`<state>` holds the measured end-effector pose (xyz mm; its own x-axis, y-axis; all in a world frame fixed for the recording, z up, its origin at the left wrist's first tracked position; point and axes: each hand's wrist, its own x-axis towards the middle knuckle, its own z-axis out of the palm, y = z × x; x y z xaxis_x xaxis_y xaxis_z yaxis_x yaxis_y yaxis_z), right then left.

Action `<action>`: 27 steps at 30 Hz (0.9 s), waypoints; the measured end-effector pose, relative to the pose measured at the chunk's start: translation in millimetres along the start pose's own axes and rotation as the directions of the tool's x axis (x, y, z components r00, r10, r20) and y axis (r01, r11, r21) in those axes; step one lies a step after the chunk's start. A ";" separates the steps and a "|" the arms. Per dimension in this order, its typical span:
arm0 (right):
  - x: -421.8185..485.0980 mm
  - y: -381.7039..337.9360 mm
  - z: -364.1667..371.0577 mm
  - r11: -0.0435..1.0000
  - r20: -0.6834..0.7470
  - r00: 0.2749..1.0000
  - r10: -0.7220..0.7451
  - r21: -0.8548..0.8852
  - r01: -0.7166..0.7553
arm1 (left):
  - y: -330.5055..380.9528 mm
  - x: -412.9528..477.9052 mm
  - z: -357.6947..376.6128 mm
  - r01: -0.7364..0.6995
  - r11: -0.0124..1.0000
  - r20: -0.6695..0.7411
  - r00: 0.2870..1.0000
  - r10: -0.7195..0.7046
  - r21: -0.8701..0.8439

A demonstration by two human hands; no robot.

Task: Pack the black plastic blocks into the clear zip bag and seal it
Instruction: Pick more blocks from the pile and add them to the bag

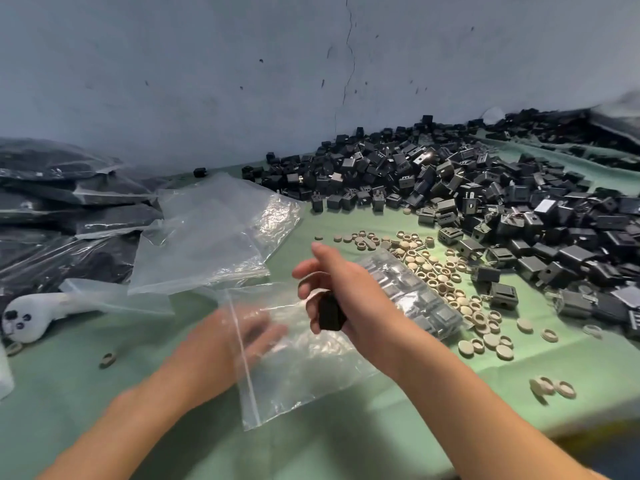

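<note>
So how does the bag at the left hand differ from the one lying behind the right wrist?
The near bag looks empty and flat; the far bag is packed with dark blocks and bulges. The near bag has the left hand at it, showing blurred through the plastic; the far bag just lies among the beige caps. Both are clear plastic and lie on the green table.

Green-covered table (346,445). Far right: heap of black plastic blocks (485,188). Beside it, scattered beige round caps (446,271) and 1 packed clear bag (419,296). Centre: empty clear zip bags (214,233). Left: stacked packed bags (69,209), white plush seal (31,317).
</note>
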<state>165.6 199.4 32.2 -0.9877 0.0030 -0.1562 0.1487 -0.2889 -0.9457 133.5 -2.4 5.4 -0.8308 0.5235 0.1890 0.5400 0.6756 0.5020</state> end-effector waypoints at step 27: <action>-11.4 48.6 31.2 -0.074 0.518 0.710 -0.477 -0.828 0.555 | -43.9 -51.3 -27.6 0.351 0.935 -0.192 0.923 -0.334 0.058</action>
<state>182.6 155.4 -3.1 -0.7970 -0.3565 0.4876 -0.5196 0.8163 -0.2524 148.8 -73.2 -3.0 -0.9730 0.1577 0.1686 0.2213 0.8452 0.4865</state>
